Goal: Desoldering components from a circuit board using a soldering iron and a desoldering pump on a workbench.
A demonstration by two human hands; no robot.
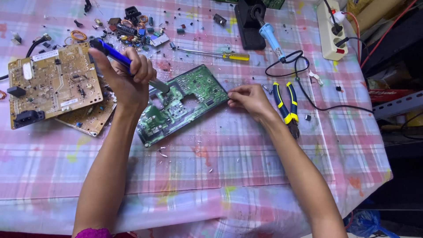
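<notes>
Both hands work over a green circuit board (181,103) lying slantwise on the table. Her or his left hand (128,77) is fisted tight round a blue-handled soldering tool (115,53), its metal tip down on the board's upper left part. Fingers of the right hand (250,100) are drawn together, pinching the board's right end.

A pink, white and blue checked tablecloth (246,163), blotched with yellow and red stains, covers the table and hangs over the near edge; bits of metal and solder litter it. Left of the green board lie two tan circuit boards (53,83), the upper one bearing small white rectangular labels. Loose components (132,28) are scattered at the far edge. A yellow-handled screwdriver (220,55), a blue soldering iron (271,39) on a black stand (249,26), blue-and-yellow pliers (286,105) and a cream power strip (330,33) sit to the right. Dark shelving stands beyond the table's right side.
</notes>
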